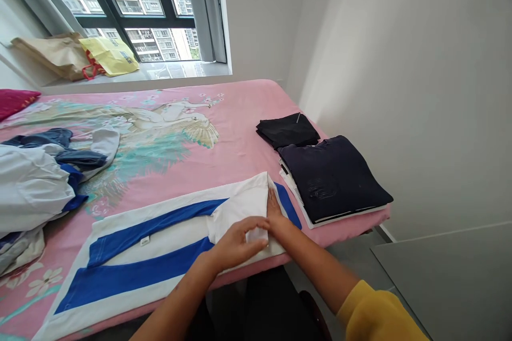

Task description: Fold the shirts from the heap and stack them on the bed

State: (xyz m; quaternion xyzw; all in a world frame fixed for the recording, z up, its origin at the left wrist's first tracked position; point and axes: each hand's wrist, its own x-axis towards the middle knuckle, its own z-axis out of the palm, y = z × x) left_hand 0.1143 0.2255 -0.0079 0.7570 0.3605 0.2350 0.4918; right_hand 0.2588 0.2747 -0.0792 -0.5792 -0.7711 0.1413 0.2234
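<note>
A long white-and-blue garment [160, 256] lies flattened along the front edge of the bed, with a small white label [144, 241] on it. Its right end has a white part folded over, covering some of the blue panels. My right hand [275, 212] rests flat at that fold, fingers stretched away from me and partly against the cloth edge. Just left of it, my left hand [239, 242] is over the white folded part, thumb apart from the fingers, its fingertips close to my right wrist. Whether the left fingertips press on the cloth is hard to see.
A folded dark-navy garment [334, 178] tops a stack at the bed's right edge, with folded black cloth [287, 130] behind. A loose clothing heap [36, 186] lies left on the pink bedsheet [240, 117]. Bags [110, 56] sit on the windowsill; a wall stands right.
</note>
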